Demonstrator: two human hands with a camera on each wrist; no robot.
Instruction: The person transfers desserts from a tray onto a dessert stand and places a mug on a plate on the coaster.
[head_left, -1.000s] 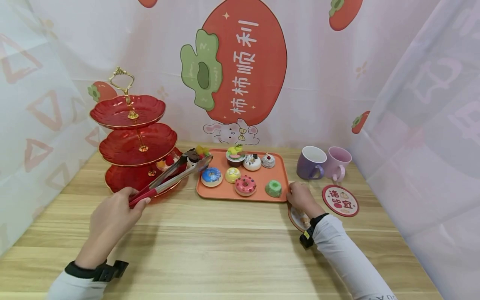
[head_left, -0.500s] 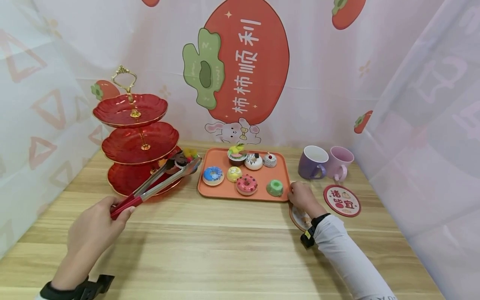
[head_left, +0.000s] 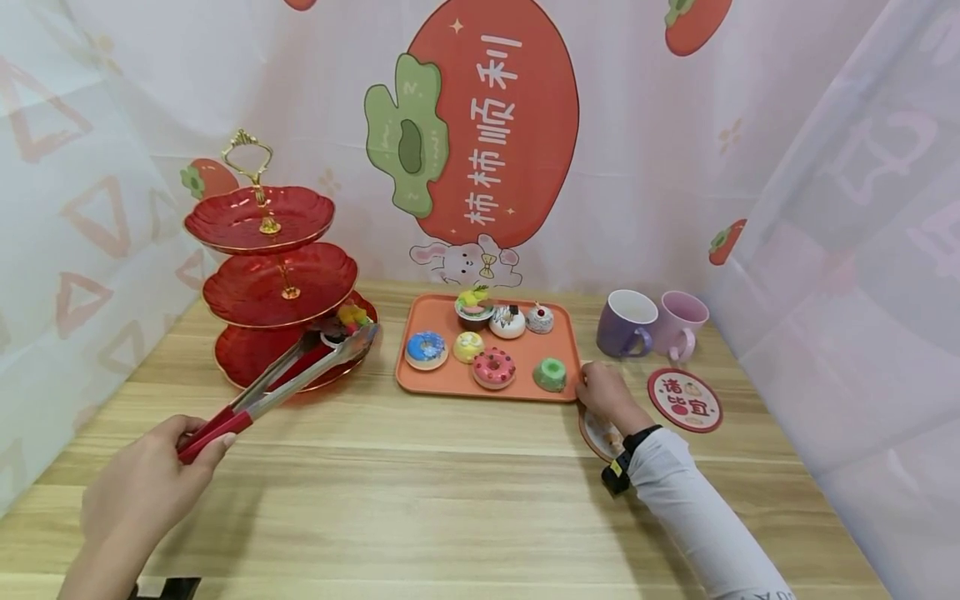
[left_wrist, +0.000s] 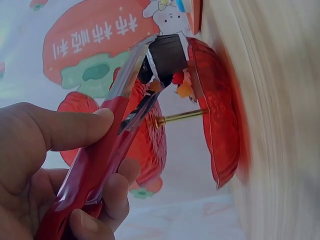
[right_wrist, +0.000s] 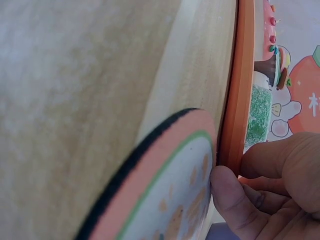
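My left hand (head_left: pixel 142 479) grips red-handled metal tongs (head_left: pixel 247 408). Between the tong tips is a small dark-cased cupcake (left_wrist: pixel 169 56) topped with colourful fruit. The tips and cupcake overlap the bottom plate of a red three-tier cake stand (head_left: pixel 251 354) in the head view; the left wrist view has the cupcake at that plate's far end, tipped sideways with the picture. My right hand (head_left: pixel 606 392) pinches the near right corner of an orange tray (head_left: pixel 450 384) between thumb and fingers. Several toy treats sit on it, including a pink doughnut (head_left: pixel 493 368) and a green cake (head_left: pixel 551 375).
Beneath the right wrist lies a round coaster (head_left: pixel 597 432), partly covered. Another red-rimmed coaster (head_left: pixel 684 400) is farther right, in front of a purple mug (head_left: pixel 618 329) and a pink mug (head_left: pixel 678 321). A printed cloth (head_left: pixel 637 167) closes off the back and sides.
The left hand has drawn back toward the lower left, carrying the cupcake in the tongs away from the tray's left edge to the stand's bottom plate. The right hand stays at the tray corner.
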